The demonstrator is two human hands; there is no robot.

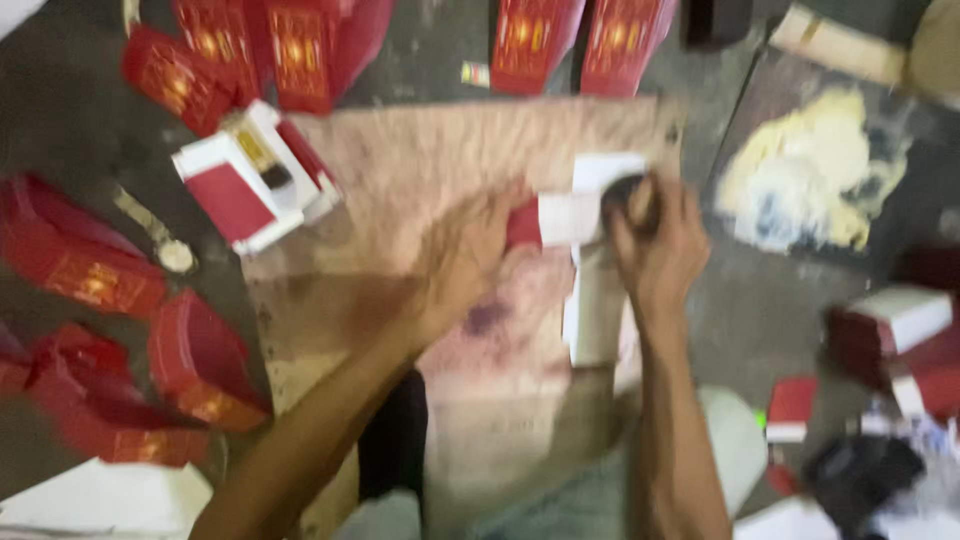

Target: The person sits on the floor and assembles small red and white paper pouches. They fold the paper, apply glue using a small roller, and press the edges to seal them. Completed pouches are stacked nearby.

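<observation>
My two hands meet over a flat white card blank [590, 290], which lies on the worn brown board [420, 170] that serves me as a counter on the floor. The blank has a cross shape; its long axis runs from just under my right hand [655, 245] back toward my body, and a shorter arm of it goes sideways toward my left hand [470, 250]. My left hand lies with fingers spread and pressed down, its fingertips touching a small red flap [522, 225] at the left end of that short arm, so it holds the piece flat. My right hand is closed around a small dark round object [628, 198], maybe a dauber or a lid, but the picture is too blurred to say which; it presses this on the upper part of the blank. So the blank is directly below and between both hands, and the right hand is the nearer one to its long part. To the far left of my left hand stands an open red and white box [250, 175], and folded red boxes [90, 270] lie around it. Beyond my right hand, off the board, there is a pale yellow smear [810, 170] on a dark sheet.
</observation>
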